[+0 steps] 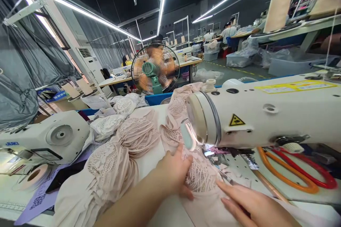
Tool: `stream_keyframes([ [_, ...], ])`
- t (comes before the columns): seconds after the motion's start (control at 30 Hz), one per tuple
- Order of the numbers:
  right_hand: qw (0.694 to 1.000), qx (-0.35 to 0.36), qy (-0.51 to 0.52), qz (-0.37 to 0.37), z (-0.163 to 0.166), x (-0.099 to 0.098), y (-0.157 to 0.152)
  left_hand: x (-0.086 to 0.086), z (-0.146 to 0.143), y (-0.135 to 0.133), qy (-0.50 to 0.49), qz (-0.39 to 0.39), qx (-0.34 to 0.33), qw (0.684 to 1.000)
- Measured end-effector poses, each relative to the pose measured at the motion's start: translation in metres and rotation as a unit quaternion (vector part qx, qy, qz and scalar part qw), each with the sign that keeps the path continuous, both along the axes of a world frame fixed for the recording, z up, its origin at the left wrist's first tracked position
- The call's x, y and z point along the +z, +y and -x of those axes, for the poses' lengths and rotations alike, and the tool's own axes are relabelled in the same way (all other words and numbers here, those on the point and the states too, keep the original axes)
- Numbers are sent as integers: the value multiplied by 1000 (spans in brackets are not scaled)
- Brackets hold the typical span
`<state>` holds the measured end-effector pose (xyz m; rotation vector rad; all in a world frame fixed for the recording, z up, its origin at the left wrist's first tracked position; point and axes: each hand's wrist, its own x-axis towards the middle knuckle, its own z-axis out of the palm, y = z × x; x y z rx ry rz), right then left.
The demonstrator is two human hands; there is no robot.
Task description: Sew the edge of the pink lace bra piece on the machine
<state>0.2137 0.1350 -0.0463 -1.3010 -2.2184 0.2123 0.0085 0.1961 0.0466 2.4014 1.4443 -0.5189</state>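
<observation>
A pale pink lace bra (201, 177) lies under the head of a white sewing machine (247, 113). My left hand (174, 170) rests on its left side with the fingers spread, close to the machine's lit needle area. At the lower right edge of the lace, my right hand (247, 202) touches the cloth with its fingers stretched out. The needle itself is hidden behind the machine head and a pale guard (188, 136). To the left of my hands lies a bunched row of similar pink lace bras (114, 163).
Orange-handled (290, 173) and red-handled (325, 173) tools lie under the machine arm. A second sewing machine (64, 131), a tape roll (34, 175) and a purple paper sheet (39, 198) are at left. A fan (154, 69) stands ahead; people sit farther back.
</observation>
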Motion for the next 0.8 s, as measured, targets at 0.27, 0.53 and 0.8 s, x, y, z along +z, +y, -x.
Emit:
stream_keyframes([
  [0.27,999,8,7,32,1,-2,-3,-2,0,3,17,-14,-17,1000],
  [0.53,998,-13,6,60,1,-6,-3,-2,0,4,17,-24,-19,999],
  [0.8,996,-49,-64,46,7,0,0,-9,10,16,-47,-31,8,998],
])
